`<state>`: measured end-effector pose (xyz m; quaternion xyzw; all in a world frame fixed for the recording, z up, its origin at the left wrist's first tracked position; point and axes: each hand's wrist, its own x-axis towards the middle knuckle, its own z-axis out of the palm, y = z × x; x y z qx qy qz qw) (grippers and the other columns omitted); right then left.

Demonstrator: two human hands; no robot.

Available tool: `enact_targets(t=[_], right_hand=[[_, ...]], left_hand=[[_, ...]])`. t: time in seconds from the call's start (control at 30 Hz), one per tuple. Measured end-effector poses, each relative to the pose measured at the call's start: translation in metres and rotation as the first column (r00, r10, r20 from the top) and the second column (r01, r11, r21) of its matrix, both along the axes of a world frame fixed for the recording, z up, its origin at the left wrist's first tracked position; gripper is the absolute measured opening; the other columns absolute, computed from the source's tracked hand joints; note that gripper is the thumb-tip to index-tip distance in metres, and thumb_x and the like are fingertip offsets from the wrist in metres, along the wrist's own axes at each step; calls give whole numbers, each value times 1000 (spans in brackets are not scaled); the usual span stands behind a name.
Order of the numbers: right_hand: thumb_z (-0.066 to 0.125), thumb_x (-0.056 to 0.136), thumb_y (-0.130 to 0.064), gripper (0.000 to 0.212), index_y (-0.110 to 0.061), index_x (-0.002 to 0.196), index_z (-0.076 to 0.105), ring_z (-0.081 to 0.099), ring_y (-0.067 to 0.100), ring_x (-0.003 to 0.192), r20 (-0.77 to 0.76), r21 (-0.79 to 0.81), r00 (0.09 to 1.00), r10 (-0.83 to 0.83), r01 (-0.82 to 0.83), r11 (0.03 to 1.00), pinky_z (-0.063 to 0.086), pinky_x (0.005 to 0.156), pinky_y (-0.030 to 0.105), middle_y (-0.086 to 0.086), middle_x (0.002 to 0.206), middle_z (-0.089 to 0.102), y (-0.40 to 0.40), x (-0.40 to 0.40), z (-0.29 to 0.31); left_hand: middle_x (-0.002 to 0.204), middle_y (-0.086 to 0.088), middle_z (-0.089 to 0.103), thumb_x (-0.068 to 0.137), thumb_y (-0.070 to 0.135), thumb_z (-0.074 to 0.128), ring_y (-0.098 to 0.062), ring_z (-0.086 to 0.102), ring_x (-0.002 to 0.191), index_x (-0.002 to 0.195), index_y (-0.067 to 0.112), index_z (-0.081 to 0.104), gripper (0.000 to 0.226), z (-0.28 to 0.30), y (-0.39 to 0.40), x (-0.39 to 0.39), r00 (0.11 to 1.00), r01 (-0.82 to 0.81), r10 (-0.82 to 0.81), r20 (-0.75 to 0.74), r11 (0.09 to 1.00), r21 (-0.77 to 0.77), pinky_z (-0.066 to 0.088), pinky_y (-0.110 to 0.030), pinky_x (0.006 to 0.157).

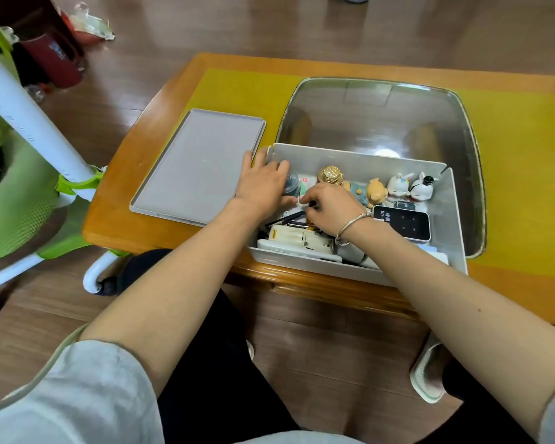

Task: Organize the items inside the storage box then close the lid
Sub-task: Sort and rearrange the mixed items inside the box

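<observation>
A: Right hand (329, 203) pinches a black pen (285, 218) inside the box (359, 160); left hand (263, 185) curls around a grey jar (291, 184).

B: Box holds figurines (398, 187); lid (196, 165) lies alongside.
</observation>
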<state>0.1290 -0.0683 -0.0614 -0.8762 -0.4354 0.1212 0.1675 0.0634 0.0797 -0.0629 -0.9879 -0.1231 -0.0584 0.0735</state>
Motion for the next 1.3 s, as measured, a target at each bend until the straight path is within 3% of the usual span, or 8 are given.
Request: enact_targets(t=[0.07,0.17,0.43,0.63,0.87,1.03,1.23,1.3], right_hand=[[54,88,-19,28,-19,113,67,59,21,104,22,-12,1000,3,-2,1000,51,89,37,2,118,62,-1,2,-1],[52,88,-19,31,-20,116,65,59,21,105,71,-34,997,12,-10,999,50,84,33,0,121,61,0,3,-1],[47,87,-26,33,-18,118,58,58,30,103,139,-215,988,63,-33,976,49,77,37,5,118,59,1,3,-7],[48,89,-28,35,-19,122,56,58,30,103,209,-240,975,80,-29,970,42,68,34,3,118,57,3,-1,-11],[44,91,-26,36,-20,126,53,59,30,104,297,-297,946,132,-39,954,37,68,34,0,126,53,5,-6,-11],[40,93,-18,38,-16,130,47,60,30,99,330,-377,933,145,-10,926,40,64,34,2,129,50,13,-9,-9],[43,91,-21,37,-14,127,51,61,29,96,346,-413,930,123,33,910,40,80,40,4,125,52,19,-17,-7],[45,91,-21,37,-14,126,51,61,29,97,310,-402,943,122,14,916,44,77,40,4,123,52,17,-14,-5]], left_hand=[[126,-8,60,84,55,54,-35,26,136,122,19,49,52,-1,2,-2,999,32,-32,3,999,-39,17,-48,107],[131,-7,56,84,51,55,-35,25,135,135,25,45,58,0,4,-1,998,43,-45,-37,998,-50,16,-47,108],[124,-9,55,79,73,49,-30,38,119,132,21,50,74,-1,-2,9,993,-110,109,-51,994,-2,31,-41,91],[123,-9,57,79,57,64,-29,41,116,117,17,51,57,0,-2,12,996,-91,90,-16,995,-48,32,-39,90],[128,-1,59,87,36,57,-31,40,117,124,22,57,39,-4,-1,5,999,-22,27,36,993,-115,33,-40,87],[127,-4,60,87,34,63,-30,42,114,122,22,58,37,-7,1,9,998,-45,50,33,990,-137,35,-39,85],[127,-5,60,86,35,65,-29,42,113,122,22,58,39,-9,0,10,997,-57,64,42,987,-150,37,-39,87],[127,-5,60,86,35,65,-29,43,114,123,22,58,40,-8,0,10,996,-60,69,49,985,-162,37,-38,88]])
